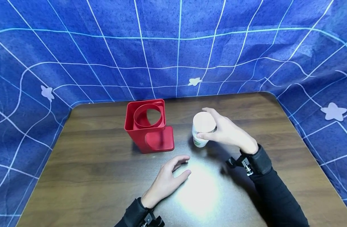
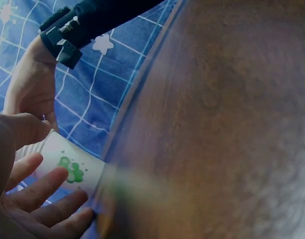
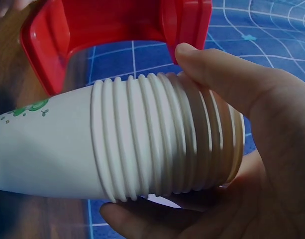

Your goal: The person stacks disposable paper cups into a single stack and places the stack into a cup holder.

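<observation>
A stack of nested white paper cups (image 1: pixel 204 123) stands mouth up on the right half of the table. My right hand (image 1: pixel 228 130) grips it near the top, thumb on one side and fingers on the other. In the right wrist view the stack (image 3: pixel 137 139) shows several ridged rims and a green print lower down. My left hand (image 1: pixel 167 181) hovers low in front, fingers relaxed and apart, holding nothing. Left of the stack is a red holder (image 1: pixel 133 138) with a round ring inside its box-like top and a flat foot at its right.
The brown wooden table (image 1: pixel 91 179) reflects a bright patch of light near its middle. Blue cloth (image 1: pixel 162 53) with white lines and stars hangs behind the table and along both sides. The red holder (image 3: pixel 117 22) stands close beyond the cups in the right wrist view.
</observation>
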`<state>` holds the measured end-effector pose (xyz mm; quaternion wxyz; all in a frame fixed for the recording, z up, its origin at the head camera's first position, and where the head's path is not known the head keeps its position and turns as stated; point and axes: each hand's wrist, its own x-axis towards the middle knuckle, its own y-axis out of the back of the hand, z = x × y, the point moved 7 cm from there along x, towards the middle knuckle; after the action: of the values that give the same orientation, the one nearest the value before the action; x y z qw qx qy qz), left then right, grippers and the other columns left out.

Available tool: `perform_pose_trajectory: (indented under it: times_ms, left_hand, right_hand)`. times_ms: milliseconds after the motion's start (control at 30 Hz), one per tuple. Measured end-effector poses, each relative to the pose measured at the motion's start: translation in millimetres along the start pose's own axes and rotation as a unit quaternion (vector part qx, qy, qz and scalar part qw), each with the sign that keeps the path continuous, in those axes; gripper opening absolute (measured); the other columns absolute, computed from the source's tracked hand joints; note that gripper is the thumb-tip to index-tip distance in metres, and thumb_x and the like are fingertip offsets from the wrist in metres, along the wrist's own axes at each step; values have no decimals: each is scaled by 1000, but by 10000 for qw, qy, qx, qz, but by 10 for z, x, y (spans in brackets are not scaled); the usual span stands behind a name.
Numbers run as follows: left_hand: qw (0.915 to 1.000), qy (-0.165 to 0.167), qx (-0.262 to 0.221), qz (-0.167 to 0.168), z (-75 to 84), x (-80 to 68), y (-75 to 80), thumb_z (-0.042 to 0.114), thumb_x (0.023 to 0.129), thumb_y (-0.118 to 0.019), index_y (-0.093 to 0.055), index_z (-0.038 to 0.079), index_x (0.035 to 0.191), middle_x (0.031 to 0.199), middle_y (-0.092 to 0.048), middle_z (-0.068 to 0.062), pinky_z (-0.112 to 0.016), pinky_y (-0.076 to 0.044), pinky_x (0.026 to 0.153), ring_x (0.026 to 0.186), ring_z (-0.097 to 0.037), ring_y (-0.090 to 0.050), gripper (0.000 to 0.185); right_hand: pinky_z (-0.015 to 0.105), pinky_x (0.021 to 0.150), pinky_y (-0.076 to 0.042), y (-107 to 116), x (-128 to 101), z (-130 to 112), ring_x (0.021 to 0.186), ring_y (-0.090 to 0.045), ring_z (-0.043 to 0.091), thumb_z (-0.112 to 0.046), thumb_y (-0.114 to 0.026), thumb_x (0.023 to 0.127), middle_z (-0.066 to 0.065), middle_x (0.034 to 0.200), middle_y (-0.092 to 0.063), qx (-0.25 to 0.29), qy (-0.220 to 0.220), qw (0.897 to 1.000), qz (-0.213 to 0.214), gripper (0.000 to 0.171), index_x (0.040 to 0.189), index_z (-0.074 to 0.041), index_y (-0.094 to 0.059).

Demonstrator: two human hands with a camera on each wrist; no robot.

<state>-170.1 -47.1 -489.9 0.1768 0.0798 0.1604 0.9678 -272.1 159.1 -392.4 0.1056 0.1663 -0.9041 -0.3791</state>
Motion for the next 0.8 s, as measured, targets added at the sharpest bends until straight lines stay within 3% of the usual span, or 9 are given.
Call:
perform_pose_trajectory:
  times_ms: [267,400,533,800]
  left_hand:
    - [9995,63,-279,117,242,-54,166,19,93,-78,-63,18,136,137,-67,-3,-42,-54,104,128,-16,-63,46]
    - [9987,-422,-67,269,504,-73,323,17,91,-80,-63,18,135,134,-68,-1,-42,-55,102,125,-17,-65,47]
    - [9926,-1065,224,537,808,-96,561,15,91,-80,-64,16,134,130,-70,-1,-38,-56,100,119,-16,-68,47]
    - [9640,-2062,303,1650,1314,-173,1236,-11,83,-78,-67,7,130,122,-72,-10,-32,-58,95,110,-17,-71,52]
  right_hand:
    - [47,97,-52,32,-27,-33,110,-66,24,-42,-86,82,12,127,-67,-55,49,9999,-91,94,156,-13,-35]
    - [44,94,-52,45,-37,-26,99,-67,20,-45,-84,84,10,127,-66,-3,11,9999,-138,95,157,-14,-33]
    - [41,90,-51,55,-37,-11,82,-68,15,-45,-84,84,10,126,-65,67,-86,9997,-199,96,158,-15,-32]
    - [43,93,-51,78,-40,-29,81,-69,13,-38,-83,85,13,129,-64,53,-52,9997,-221,92,158,-12,-32]
